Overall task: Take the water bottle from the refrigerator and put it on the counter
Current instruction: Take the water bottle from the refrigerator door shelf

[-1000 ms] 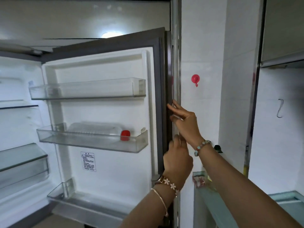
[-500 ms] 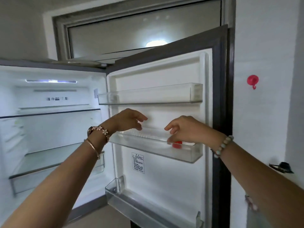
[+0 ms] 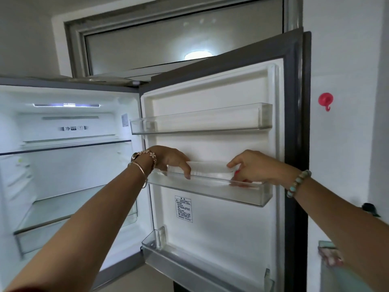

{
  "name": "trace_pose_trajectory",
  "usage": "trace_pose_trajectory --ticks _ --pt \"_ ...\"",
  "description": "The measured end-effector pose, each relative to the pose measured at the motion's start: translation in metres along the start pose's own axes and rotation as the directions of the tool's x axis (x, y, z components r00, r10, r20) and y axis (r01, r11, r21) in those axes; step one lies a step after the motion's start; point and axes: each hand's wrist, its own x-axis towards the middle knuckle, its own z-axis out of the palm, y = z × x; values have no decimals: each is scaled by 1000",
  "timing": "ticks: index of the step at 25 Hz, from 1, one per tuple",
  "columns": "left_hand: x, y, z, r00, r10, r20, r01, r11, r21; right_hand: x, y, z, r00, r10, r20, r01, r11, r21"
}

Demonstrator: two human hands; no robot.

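The refrigerator door (image 3: 294,127) stands wide open. A clear water bottle (image 3: 210,168) with a red cap lies on its side in the middle door shelf (image 3: 248,193). My left hand (image 3: 170,160) curls over the bottle's left end, fingers draped over the shelf's front rim. My right hand (image 3: 254,168) wraps the bottle's right end and hides most of the red cap. The bottle still rests in the shelf.
An upper door shelf (image 3: 200,121) and a lower door bin (image 3: 189,262) flank the middle one. Glass shelves (image 3: 63,144) fill the lit fridge interior at left. A red wall hook (image 3: 325,100) sits on the white wall right of the door; a counter corner (image 3: 326,246) shows at lower right.
Both hands left the door's edge, came across to the middle door shelf and closed onto the two ends of the lying bottle. My view swung left toward the fridge.
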Motion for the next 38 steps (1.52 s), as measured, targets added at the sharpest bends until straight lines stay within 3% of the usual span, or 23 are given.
trace_pose_trajectory --ticks 3,5,8,12,15,19,22,27,33,36,38 --pt "-1 -14 -2 992 22 -125 -43 985 -169 -3 0 1 997 25 -69 1 936 351" --pt "-6 -24 -6 974 42 -223 -111 945 -308 -6 -4 1 988 10 -157 70 865 497" --pt "-20 -37 -10 934 43 -353 -228 836 -499 -17 -15 1 962 -22 -272 195 752 630" --pt "-50 -50 -9 869 19 -494 -371 686 -626 -30 -37 7 932 -82 -352 322 632 705" --pt "-75 -66 3 808 -81 -584 -462 528 -712 -36 -53 11 912 -101 -397 386 533 753" --pt "-105 -104 31 828 -207 -521 -432 357 -828 -37 -81 34 891 -156 -427 445 490 750" --pt "-118 -143 54 869 -273 -412 -382 159 -910 -24 -122 63 885 -193 -424 462 473 750" --pt "-129 -207 93 897 -396 -195 -245 -80 -966 14 -196 139 941 -226 -251 325 408 853" --pt "-161 -267 114 807 -578 -124 -264 -165 -950 34 -244 209 907 -422 13 204 466 861" --pt "-198 -281 122 731 -662 -166 -347 -151 -926 34 -277 233 814 -572 100 182 416 891" --pt "-231 -287 134 641 -745 -185 -419 -138 -897 20 -303 252 725 -679 117 176 346 922"
